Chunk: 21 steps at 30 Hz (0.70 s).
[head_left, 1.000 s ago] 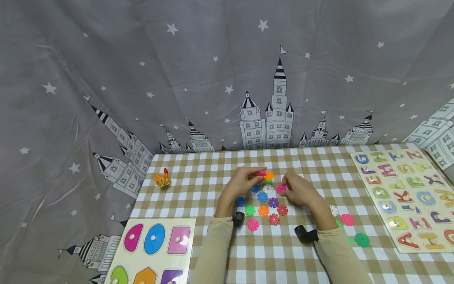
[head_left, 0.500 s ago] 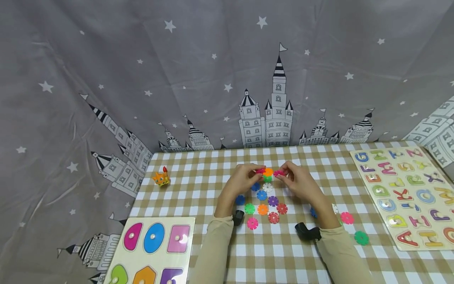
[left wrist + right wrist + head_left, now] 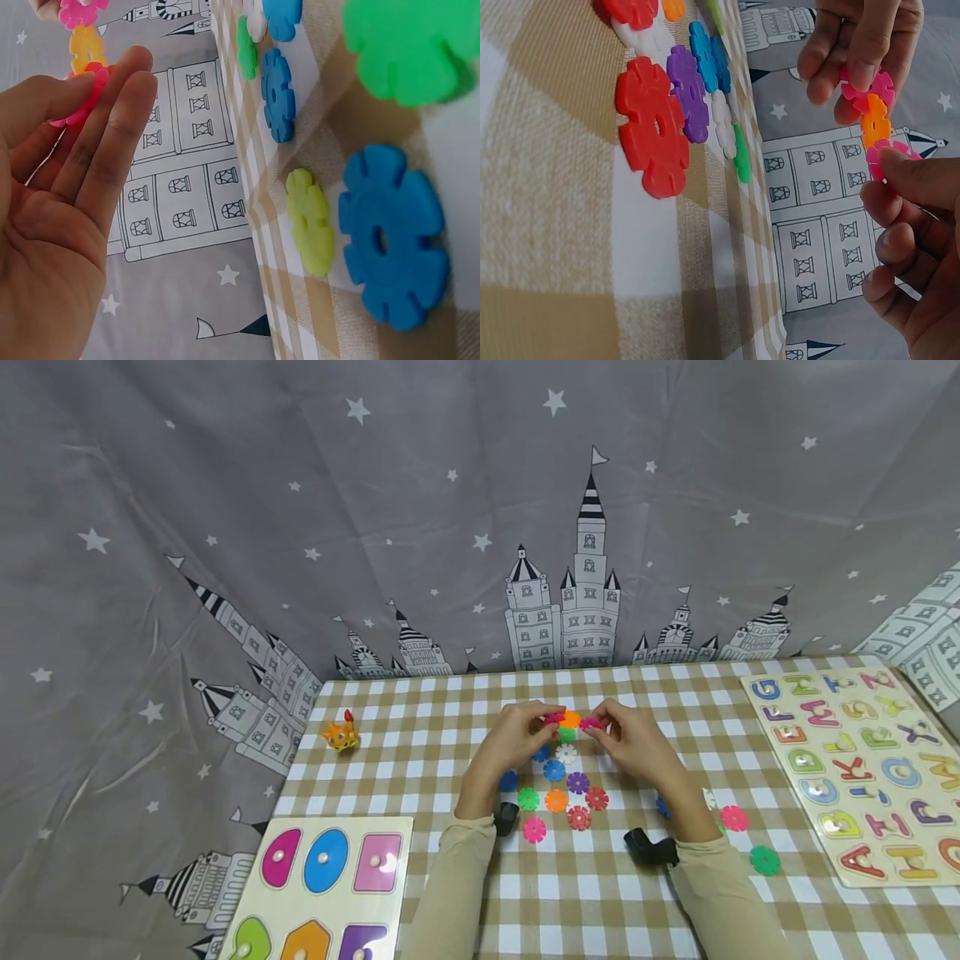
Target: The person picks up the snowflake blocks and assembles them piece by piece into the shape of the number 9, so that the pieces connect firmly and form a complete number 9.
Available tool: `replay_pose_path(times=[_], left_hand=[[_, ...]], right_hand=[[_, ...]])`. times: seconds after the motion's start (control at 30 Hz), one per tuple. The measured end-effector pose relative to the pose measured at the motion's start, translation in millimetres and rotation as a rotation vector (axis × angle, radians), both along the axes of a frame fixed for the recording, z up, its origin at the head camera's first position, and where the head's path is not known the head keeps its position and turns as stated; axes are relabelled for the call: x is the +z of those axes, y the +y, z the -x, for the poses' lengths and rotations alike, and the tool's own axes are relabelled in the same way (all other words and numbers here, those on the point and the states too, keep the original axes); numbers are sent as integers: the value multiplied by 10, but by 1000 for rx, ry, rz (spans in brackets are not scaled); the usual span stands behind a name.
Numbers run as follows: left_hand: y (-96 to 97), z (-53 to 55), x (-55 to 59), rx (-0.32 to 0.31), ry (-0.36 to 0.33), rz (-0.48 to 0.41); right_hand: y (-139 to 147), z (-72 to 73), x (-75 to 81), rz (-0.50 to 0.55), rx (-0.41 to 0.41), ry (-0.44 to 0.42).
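Item: three notched discs in a row, held over the far middle of the desk (image 3: pixel 420 777), seemingly raised off its checked cloth. Left to right: left pink disc (image 3: pixel 96 91), orange disc (image 3: pixel 875 124), right pink disc (image 3: pixel 904 151).

Left hand (image 3: pixel 513 735): thumb and fingers clamped on the left pink disc, two fingers extended past it.

Right hand (image 3: pixel 636 742): thumb and forefinger pinched on the right pink disc, other fingers loosely bent.

Orange disc: no fingers on it; touches a pink disc at either side. Whether the right slot is fully seated cannot be told.

Handling (judged): very light, thin, stiff plastic; smooth faces, a little slick; not fragile, though a joint could twist loose under a sideways push. Best grip: flat faces near the outer rim, opposite the slot in use, thumb on one face and fingertip on the other, joint left uncovered.

Loose stock, nearer on the desk: red disc (image 3: pixel 654 127), purple disc (image 3: pixel 688 94), others. Lying flat, these offer only a low rim; probably lifted by an edge or notch.
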<state>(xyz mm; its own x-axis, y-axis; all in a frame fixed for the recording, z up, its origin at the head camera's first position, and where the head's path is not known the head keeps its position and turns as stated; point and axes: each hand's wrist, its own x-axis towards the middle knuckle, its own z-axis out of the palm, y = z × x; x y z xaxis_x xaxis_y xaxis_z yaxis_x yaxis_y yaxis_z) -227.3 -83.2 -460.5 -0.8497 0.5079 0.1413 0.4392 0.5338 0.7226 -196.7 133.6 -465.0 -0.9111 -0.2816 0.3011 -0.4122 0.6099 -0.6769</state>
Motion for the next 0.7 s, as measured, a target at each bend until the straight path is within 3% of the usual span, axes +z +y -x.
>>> replay_pose_path(times=[0.47,0.7], left_hand=[[15,-1,6,-43,-45,-31],[22,-11,-5,-26,-110,-62]], right_hand=[[-22,-8,2,-26,9,58],[-16,-8,-14,-24,9,71]])
